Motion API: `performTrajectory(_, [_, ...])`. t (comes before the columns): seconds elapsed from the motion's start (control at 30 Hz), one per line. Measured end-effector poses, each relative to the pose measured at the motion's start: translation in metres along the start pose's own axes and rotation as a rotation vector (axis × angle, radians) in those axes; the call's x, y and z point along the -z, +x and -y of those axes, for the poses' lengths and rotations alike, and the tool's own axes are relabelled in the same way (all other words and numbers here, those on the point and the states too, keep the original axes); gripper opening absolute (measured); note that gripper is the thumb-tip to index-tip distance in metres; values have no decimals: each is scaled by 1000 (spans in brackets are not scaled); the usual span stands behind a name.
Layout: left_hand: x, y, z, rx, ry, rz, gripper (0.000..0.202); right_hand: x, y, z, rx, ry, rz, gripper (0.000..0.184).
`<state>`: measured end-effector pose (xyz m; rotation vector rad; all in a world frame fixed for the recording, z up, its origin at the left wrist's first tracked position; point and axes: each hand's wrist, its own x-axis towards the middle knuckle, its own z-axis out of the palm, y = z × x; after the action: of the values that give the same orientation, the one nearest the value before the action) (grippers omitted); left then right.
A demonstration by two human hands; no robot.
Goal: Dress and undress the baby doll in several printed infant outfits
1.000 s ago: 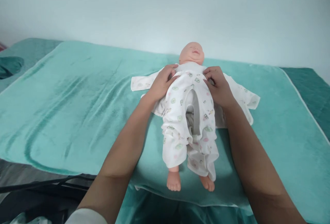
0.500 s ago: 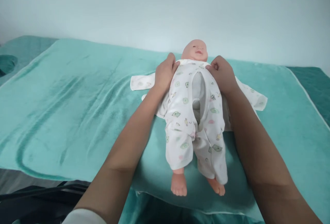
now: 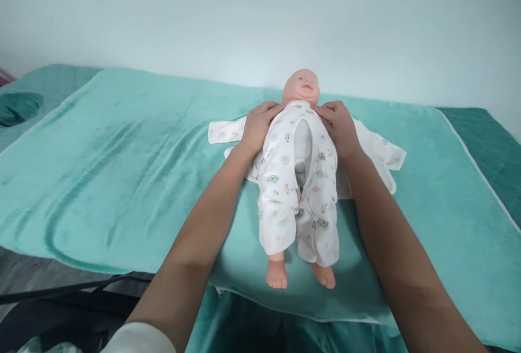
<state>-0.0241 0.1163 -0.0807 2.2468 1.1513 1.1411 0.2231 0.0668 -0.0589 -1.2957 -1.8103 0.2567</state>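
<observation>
A baby doll (image 3: pixel 302 86) lies on its back on a teal blanket (image 3: pixel 122 163), head towards the wall and bare feet towards me. It wears a white printed romper (image 3: pixel 285 190) that is open down the front, and the romper's sleeves lie spread flat to both sides. My left hand (image 3: pixel 257 125) grips the romper's edge at the doll's shoulder on the left. My right hand (image 3: pixel 338 125) pinches the romper's edge at the other shoulder. Both hands have their fingers curled on the cloth.
The blanket covers a wide bed against a pale wall (image 3: pixel 260 17). A darker green cloth (image 3: pixel 18 106) lies at the far left. Dark straps or cables (image 3: pixel 61 290) hang below the bed's near edge at lower left.
The romper's top edge has been drawn up from the doll's chest to its shoulders. The romper legs now lie straighter over the doll's legs. My hands stayed at the shoulders.
</observation>
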Motion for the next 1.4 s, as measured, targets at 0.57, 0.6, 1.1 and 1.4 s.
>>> performTrajectory(0.57, [17,-53,-28,18,117,-121,27,21,-67,34,-553,21,-74,28])
performTrajectory(0.6, [18,-54,-33,32,123,-135,25,24,-69,36,-577,60,-43,32])
performTrajectory(1.1, [24,-63,-58,512,-294,64,21,27,-76,39,-811,744,-63,37])
performTrajectory(1.4, [23,-63,-73,898,-824,23,25,26,-83,25,-770,734,93,32])
